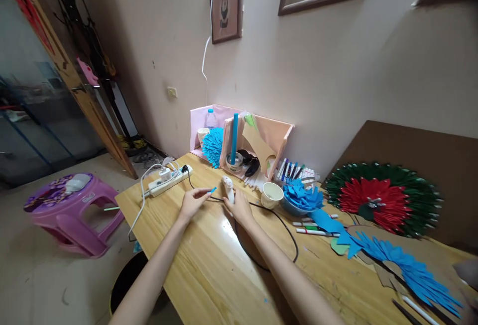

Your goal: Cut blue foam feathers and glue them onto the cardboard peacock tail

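Note:
Between the fingertips of my left hand [194, 202] is a small blue piece [213, 189], perhaps folded paper. My right hand [240, 207] grips a white hot glue gun [229, 190] by its handle, just to the right of the left hand. The gun and the blue piece are apart. A black cord [290, 230] loops over the wooden table around my right forearm. To the right of the glue gun stands a paper cup [271, 194], and beside it a bowl [293, 207] heaped with blue paper pieces [301, 194].
A white power strip [170, 180] with plugs lies at the table's left edge. Pink box dividers [261, 128] stand against the wall. Markers [317, 232], a blue fringed paper piece [403, 260] and a red-and-green paper fan [384, 198] lie to the right. A purple stool [80, 225] stands left.

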